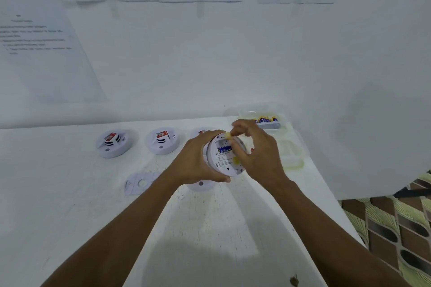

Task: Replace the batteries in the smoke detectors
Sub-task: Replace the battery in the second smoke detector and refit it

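**Detector held open, battery in bay**

At left, a first detector (114, 143) and a second detector (162, 140) sit on the table (70, 205), with a mounting plate (140, 183) nearer. The left hand (200, 161) wraps curled fingers round the held detector (225, 163), which is raised above the table with a blue battery (224, 148) in its bay. The right hand (258, 154) bunches blurred fingertips there; I cannot tell whether they pinch or press. A clear battery box (268, 121) stands behind.

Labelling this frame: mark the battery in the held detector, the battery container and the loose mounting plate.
battery (224, 148), head view, blue label.
battery container (269, 126), head view, front wall.
mounting plate (134, 189), head view, face below hole.
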